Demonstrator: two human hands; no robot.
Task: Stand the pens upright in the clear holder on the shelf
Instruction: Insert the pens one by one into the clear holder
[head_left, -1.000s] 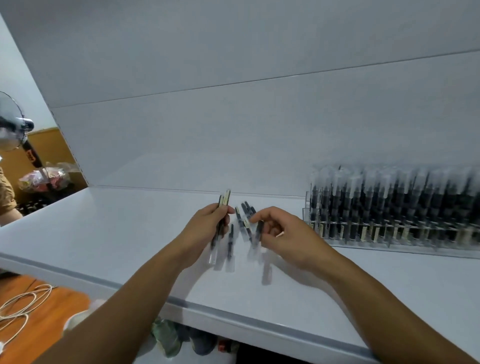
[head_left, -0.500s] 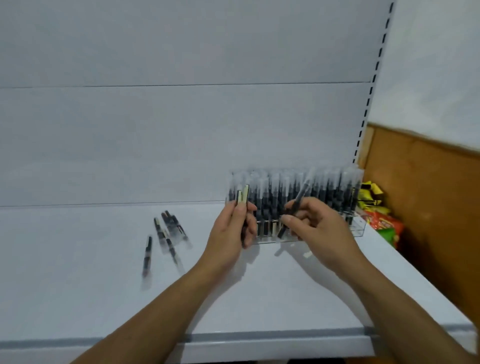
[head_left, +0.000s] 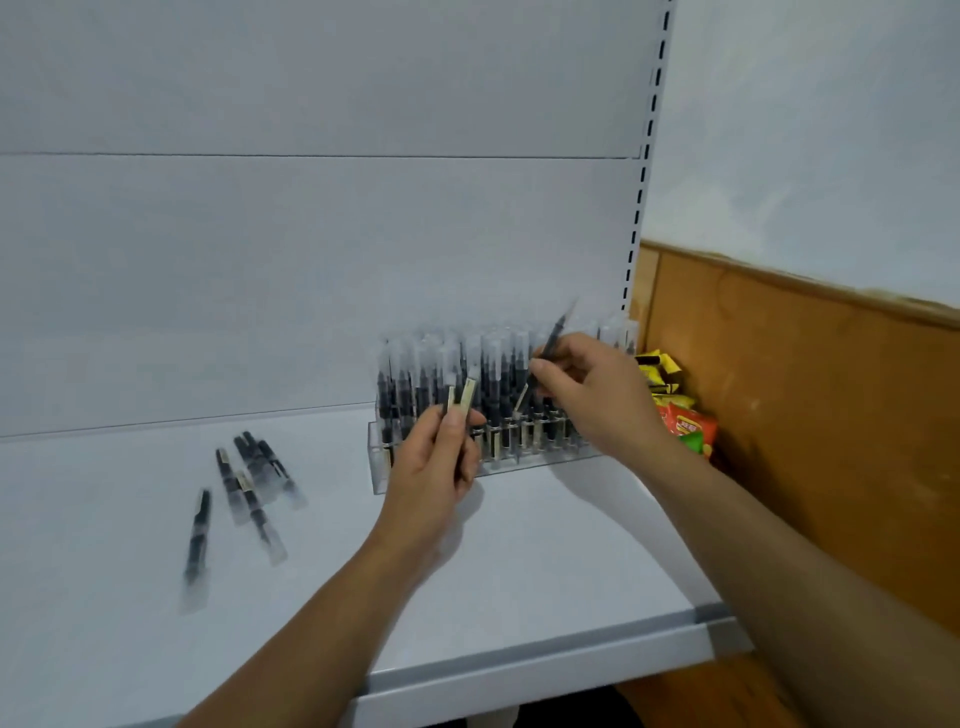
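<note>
Head view of a white metal shelf (head_left: 519, 571). A clear acrylic holder (head_left: 382, 470) stands at the back right of the shelf, filled with rows of upright black pens with frosted caps (head_left: 415, 379). The left hand (head_left: 434, 467) is just in front of the holder's left half. Its grip is closed around at least two black pens with beige ends (head_left: 462, 397), with the beige ends pointing up. The right hand (head_left: 597, 395) is over the holder's right half. Its grip pinches a single black pen (head_left: 550, 344) between thumb and fingers. This pen slants up to the right, and its lower end is among the standing barrels; whether it sits in a slot cannot be told. One second earlier both hands were at the loose black pens (head_left: 249, 478), which lie flat well to the left of the holder; both hands have since come to the holder. Half a second earlier the slanted pen was lower against the holder, while the left hand's bundle is unchanged. Yellow and red snack packets (head_left: 685, 426) lie just to the right of the shelf, against a brown wooden panel (head_left: 805, 415).
</note>
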